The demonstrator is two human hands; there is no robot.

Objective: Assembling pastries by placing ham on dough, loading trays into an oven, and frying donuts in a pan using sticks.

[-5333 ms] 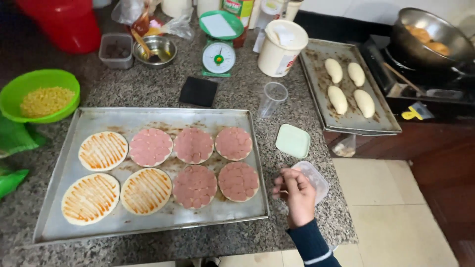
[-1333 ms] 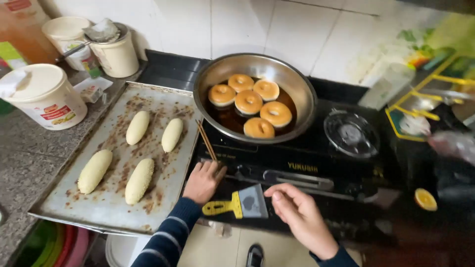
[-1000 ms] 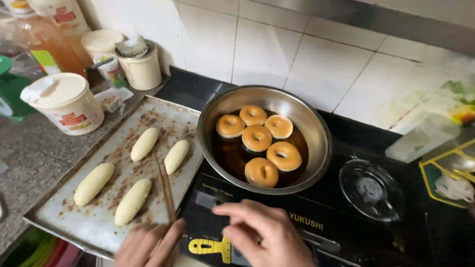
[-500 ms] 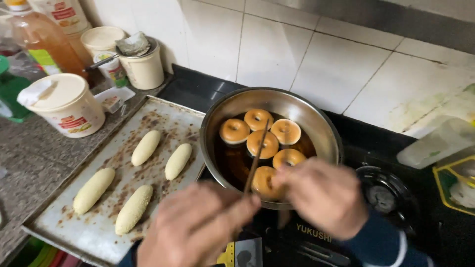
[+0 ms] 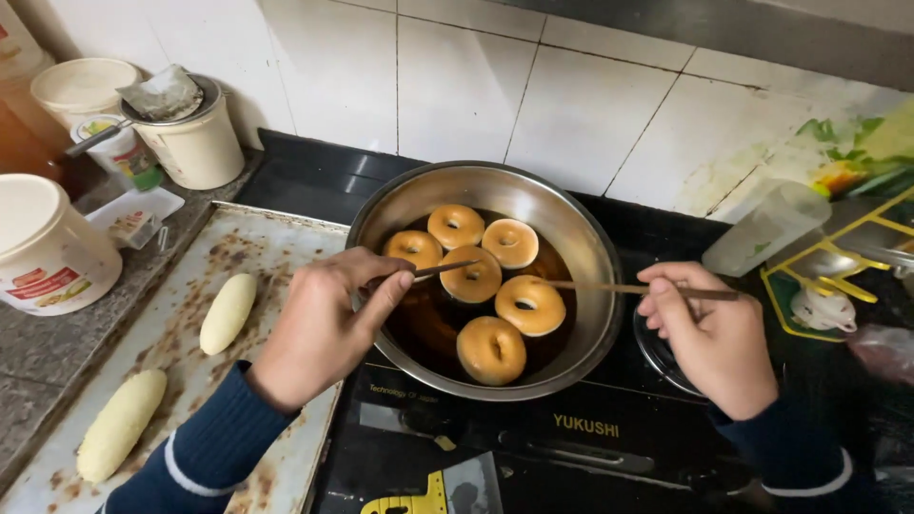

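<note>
A steel pan (image 5: 581,249) of dark oil sits on a black stove (image 5: 533,447) with several golden ring doughnuts (image 5: 473,276) floating in it. My left hand (image 5: 324,324) holds a thin wooden stick (image 5: 443,269) whose tip reaches the middle doughnut. My right hand (image 5: 709,333) grips a second stick (image 5: 609,286) that lies across the pan's right rim and points at another doughnut (image 5: 529,305). Both sleeves are dark blue.
A floured metal tray (image 5: 181,314) left of the stove carries pale oblong dough pieces (image 5: 228,313). White tubs (image 5: 43,249) and a lidded pot (image 5: 195,138) stand at the back left. A clear plastic cup (image 5: 766,228) lies right of the pan, below a white tiled wall.
My view went from the tray of round topped breads to the stove. My hands picked up the sticks by the tray and now hold one each over the pan.
</note>
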